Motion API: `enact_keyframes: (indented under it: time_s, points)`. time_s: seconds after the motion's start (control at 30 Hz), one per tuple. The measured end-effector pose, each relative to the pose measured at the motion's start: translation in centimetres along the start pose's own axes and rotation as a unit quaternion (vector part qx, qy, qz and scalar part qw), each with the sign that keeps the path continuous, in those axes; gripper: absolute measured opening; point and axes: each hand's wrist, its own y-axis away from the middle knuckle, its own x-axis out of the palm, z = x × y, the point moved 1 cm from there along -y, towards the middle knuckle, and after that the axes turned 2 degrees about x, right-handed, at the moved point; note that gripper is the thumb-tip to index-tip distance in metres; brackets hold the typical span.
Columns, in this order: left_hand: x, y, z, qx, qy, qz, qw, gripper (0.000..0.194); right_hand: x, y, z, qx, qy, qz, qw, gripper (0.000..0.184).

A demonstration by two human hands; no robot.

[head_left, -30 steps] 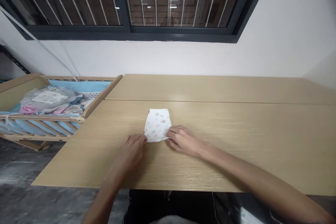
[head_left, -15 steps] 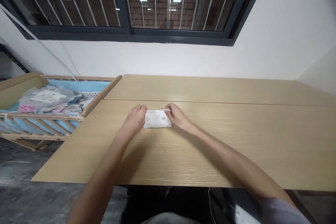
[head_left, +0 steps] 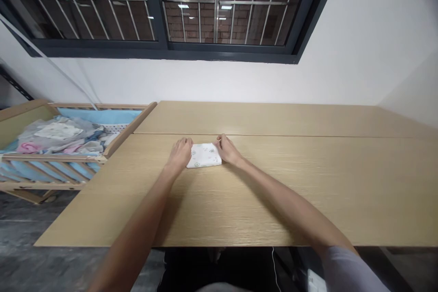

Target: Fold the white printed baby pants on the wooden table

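A small folded white cloth [head_left: 204, 155] with a faint scattered print lies on the light wood table [head_left: 273, 182]. My left hand [head_left: 181, 153] is closed on its left edge, fingers bent over the upper left corner. At the upper right corner, my right hand [head_left: 228, 149] pinches the cloth between thumb and fingers. The front edge of the cloth lies nearly straight between the hands. Its underside and the corners under my fingers are hidden.
Left of the table stands a wooden crib [head_left: 132, 130] with blue lining, holding a pile of clothes [head_left: 61, 134] and clear plastic. A white wall [head_left: 219, 80] and a barred window [head_left: 222, 9] rise behind the table. The table's front edge is close to my body.
Both hands keep hold of the cloth, which has shifted slightly and changed shape, its right side slanting more. The view has tilted and shifted a little.
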Motion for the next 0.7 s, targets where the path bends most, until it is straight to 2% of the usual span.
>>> enact_keyframes:
  time_s: [0.1,0.2,0.27,0.33,0.43,0.6,0.7]
  points:
    - [0.0,0.7,-1.2,-0.013,0.006,-0.059,0.998,0.038,-0.7,1.3,1.8,-0.098,0.090,-0.041,0.990,0.043]
    - [0.8,1.4,-2.7,0.023,0.042,-0.086,0.995,0.050,-0.2,2.5,3.1,-0.197,0.146,0.019,0.969,0.057]
    - [2.0,1.8,-3.4,0.065,0.082,-0.064,0.992,0.059,0.6,2.9,3.3,-0.227,0.167,0.077,0.956,0.067]
    - [3.4,2.1,-3.6,0.083,0.102,-0.014,0.991,0.067,1.5,3.1,3.0,-0.224,0.183,0.114,0.950,0.076]
    - [5.0,2.4,-3.2,0.067,0.080,0.047,0.993,0.073,2.2,3.1,2.3,-0.208,0.195,0.125,0.950,0.078]
    - [5.5,2.7,-2.4,0.054,0.044,0.056,0.996,0.076,1.7,3.6,1.7,-0.220,0.191,0.115,0.950,0.076]
    - [5.7,2.7,-2.1,0.043,0.043,0.059,0.996,0.078,1.0,4.2,0.9,-0.205,0.180,0.110,0.956,0.077]
